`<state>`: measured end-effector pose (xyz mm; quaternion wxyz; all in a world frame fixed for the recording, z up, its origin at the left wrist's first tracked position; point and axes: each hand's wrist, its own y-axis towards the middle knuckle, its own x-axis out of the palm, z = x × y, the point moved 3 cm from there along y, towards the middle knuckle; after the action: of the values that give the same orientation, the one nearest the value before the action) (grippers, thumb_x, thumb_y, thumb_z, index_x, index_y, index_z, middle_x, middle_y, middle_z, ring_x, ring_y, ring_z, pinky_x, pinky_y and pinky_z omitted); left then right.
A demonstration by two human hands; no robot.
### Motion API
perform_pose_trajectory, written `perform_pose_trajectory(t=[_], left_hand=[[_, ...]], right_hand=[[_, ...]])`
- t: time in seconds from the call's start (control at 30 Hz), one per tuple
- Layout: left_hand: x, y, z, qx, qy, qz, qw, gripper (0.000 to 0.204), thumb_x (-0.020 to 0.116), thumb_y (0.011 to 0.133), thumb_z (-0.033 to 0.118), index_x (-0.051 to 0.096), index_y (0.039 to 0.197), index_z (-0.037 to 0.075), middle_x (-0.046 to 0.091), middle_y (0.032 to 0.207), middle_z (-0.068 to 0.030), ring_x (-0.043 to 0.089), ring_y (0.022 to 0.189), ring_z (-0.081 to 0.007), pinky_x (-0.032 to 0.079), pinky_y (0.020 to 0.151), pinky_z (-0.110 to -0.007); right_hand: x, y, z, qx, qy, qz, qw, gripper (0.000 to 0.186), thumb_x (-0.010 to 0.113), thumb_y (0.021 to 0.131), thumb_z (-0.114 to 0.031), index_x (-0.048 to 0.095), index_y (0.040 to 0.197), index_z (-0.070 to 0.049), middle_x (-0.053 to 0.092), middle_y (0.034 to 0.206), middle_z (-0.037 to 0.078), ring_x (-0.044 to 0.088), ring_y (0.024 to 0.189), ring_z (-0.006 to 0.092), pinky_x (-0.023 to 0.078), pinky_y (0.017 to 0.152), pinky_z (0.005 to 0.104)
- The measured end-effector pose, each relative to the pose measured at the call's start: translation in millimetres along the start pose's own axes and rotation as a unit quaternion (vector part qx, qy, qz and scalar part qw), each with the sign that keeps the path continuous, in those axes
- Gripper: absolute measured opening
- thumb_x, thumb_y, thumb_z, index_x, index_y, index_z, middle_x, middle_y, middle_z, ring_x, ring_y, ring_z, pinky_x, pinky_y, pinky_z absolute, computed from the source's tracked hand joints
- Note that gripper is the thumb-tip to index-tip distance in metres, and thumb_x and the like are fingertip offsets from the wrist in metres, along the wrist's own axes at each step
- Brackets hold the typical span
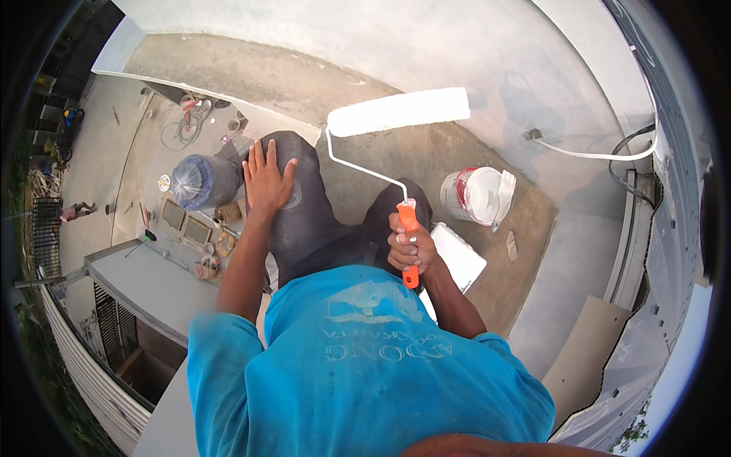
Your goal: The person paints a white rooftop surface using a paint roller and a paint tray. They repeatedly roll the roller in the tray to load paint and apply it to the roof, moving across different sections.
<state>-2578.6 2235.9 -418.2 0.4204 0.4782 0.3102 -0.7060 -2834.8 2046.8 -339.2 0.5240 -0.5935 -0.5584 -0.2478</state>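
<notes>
Straight below the viewpoint is a person in a bright blue T-shirt (365, 396) and dark trousers (304, 202), knees bent, beside a pale, plastered wall (426, 38). The right hand (407, 250) is closed firmly, fingers wrapped around the orange handle of a paint roller (396, 113). Its thin white frame rises from the fist and bends left to a long, fluffy white sleeve, which lies almost level beyond the knees, tilting slightly up to the right. Whether the sleeve touches any surface cannot be told from this angle. The left hand (266, 183) is empty and spread, palm down on the left knee, with the thumb held apart from the fingers.

To the right of the roller, on a concrete floor (499, 301), is a white bucket (458, 196) with red patches and smears of white paint. What looks like a paintbrush (504, 199), coated white, leans across its right rim. Nearer the body, a white tray (459, 257) sits just beside the right forearm, partly hidden by it. Farther right, a white cable (582, 156) runs from the wall.

Off to the left, at a lower level, are a rounded bundle (202, 183) in bluish plastic and a loose coil of cable (181, 133).
</notes>
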Motion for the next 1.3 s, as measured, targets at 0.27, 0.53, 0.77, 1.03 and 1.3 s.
perform_pose_trajectory(t=[0.27,0.53,0.77,1.03,1.3], left_hand=[[-2.5,0.2,3.5,-0.002,-0.004,-0.005,1.0,0.072,0.05,0.096,0.053,0.035,0.151,0.009,0.024,0.158,-0.0211,0.019,0.149,-0.0349,0.015,0.12,-0.051],[-4.7,-5.0,-1.6,-0.014,-0.016,-0.016,1.0,0.075,0.048,0.096,0.055,0.034,0.151,0.006,0.023,0.159,-0.022,0.018,0.149,-0.0353,0.015,0.12,-0.051],[-12.8,-0.3,3.7,-0.025,-0.034,-0.047,0.998,0.076,0.045,0.096,0.055,0.03,0.152,0.007,0.018,0.16,-0.022,0.013,0.15,-0.0345,0.012,0.121,-0.052],[-8.2,-1.7,7.8,-0.02,-0.065,-0.032,0.997,0.076,0.046,0.095,0.054,0.031,0.152,0.006,0.02,0.16,-0.0221,0.013,0.15,-0.0346,0.012,0.121,-0.052],[-9.2,0.1,8.8,-0.031,-0.07,-0.055,0.996,0.077,0.046,0.095,0.054,0.029,0.153,0.007,0.016,0.161,-0.0222,0.011,0.151,-0.0347,0.011,0.121,-0.052]], right_hand=[[4.8,0.3,-1.0,0.014,0.037,-0.051,0.998,0.016,0.056,0.089,-0.008,0.042,0.091,-0.014,0.036,0.052,-0.006,0.035,0.032,0.0045,0.036,0.035,0.0261],[15.6,12.7,-3.6,0.014,0.084,-0.14,0.987,0.011,0.047,0.094,-0.005,0.039,0.093,-0.012,0.038,0.054,-0.005,0.037,0.034,0.0044,0.039,0.038,0.026],[-2.0,7.0,-1.8,-0.031,-0.072,-0.006,0.997,0.011,0.048,0.093,-0.007,0.039,0.095,-0.012,0.033,0.052,-0.004,0.032,0.032,0.0052,0.039,0.033,0.0268],[-25.6,-3.7,-3.6,-0.043,-0.141,0.077,0.986,0.017,0.056,0.086,0.0,0.045,0.093,-0.01,0.045,0.055,0.001,0.034,0.029,0.011,0.034,0.03,0.0312],[-27.9,-1.3,1.6,-0.061,-0.223,0.113,0.966,0.017,0.055,0.089,-0.005,0.042,0.097,-0.011,0.034,0.051,-0.002,0.031,0.029,0.0074,0.035,0.029,0.0275]])
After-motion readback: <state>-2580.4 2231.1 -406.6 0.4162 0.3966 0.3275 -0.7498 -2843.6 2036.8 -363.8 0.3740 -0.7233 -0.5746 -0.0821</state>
